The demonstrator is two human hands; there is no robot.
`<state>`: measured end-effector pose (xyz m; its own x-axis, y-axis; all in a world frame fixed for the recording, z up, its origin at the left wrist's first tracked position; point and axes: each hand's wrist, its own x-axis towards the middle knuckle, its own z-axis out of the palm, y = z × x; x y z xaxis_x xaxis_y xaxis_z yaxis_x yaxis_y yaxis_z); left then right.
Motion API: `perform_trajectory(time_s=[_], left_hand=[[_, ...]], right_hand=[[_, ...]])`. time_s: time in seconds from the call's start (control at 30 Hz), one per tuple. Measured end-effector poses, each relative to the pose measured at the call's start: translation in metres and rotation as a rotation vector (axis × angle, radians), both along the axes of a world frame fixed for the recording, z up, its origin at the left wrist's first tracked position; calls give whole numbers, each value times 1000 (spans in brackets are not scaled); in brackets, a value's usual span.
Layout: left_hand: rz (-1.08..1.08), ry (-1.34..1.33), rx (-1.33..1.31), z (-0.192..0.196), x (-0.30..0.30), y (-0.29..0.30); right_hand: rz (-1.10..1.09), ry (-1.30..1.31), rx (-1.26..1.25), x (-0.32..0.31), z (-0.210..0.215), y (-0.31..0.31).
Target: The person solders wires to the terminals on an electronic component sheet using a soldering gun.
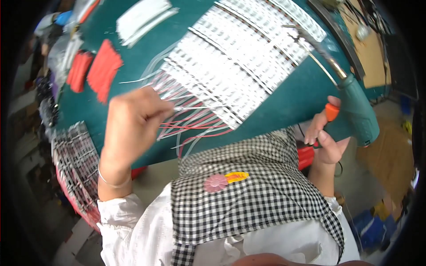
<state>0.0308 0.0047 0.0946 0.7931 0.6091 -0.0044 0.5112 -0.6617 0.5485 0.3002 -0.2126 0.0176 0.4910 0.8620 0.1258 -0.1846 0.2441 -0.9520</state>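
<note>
My left hand (135,124) is closed in a pinch at the near left corner of a white panel of small circuit boards (235,57). A pale wire (191,108) runs from its fingertips to the panel's edge. Around it, several loose red and white wires (195,126) fan out from that edge. My right hand (326,137) is wrapped round the grip of a green soldering gun (357,108), its fingers by the orange trigger (331,112). The gun's metal tip (295,29) and a thin feed tube (321,64) reach over the panel's right side.
Red wire bundles (104,71) and a white wire bundle (144,20) lie on the green table (133,53). A stack of wired boards (77,146) stands at the left. A dark metal bar (341,40) runs along the far right, beside a brown board (366,57).
</note>
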Motion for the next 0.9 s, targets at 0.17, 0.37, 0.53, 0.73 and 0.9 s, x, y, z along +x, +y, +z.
perform_trajectory(time_s=[0.17,0.37,0.53,0.73,0.9], left_hand=[[195,-27,268,-26,0,89],[173,-178,561,-85,39,148],[252,-281,616,-70,-2,150],[454,77,525,-58,-104,127],[561,85,449,-82,-120,119]], right_hand=[[-61,-41,95,-4,-7,23],[-90,-94,88,-7,-18,20],[-93,-69,66,-12,-15,25],[-102,-96,103,-10,-7,23],[-93,-117,94,-6,-8,30]])
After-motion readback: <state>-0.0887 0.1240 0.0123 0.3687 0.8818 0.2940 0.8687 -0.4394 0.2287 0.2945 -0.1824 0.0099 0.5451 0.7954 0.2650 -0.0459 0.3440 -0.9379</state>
